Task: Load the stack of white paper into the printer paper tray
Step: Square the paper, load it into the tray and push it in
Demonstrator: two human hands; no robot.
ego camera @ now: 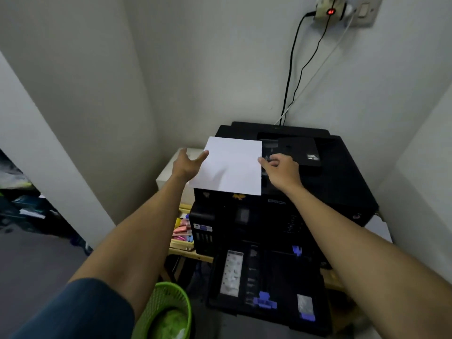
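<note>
The stack of white paper [232, 165] is at the front left of the black printer's [342, 182] top, its left edge overhanging the printer's side. I cannot tell whether it rests there or is lifted slightly. My left hand [187, 163] touches the stack's left edge with straight, spread fingers. At the right edge, my right hand [280, 168] pinches the stack with curled fingers. The black paper tray [281, 272] is pulled out below the printer's front, with blue guides [265, 299] inside and no paper in it.
A green mesh bin [168, 311] stands on the floor left of the tray. A wooden table [188, 254] under the printer holds a box of coloured items [183, 232]. Cables [291, 69] run up the wall to a socket. Walls close in on both sides.
</note>
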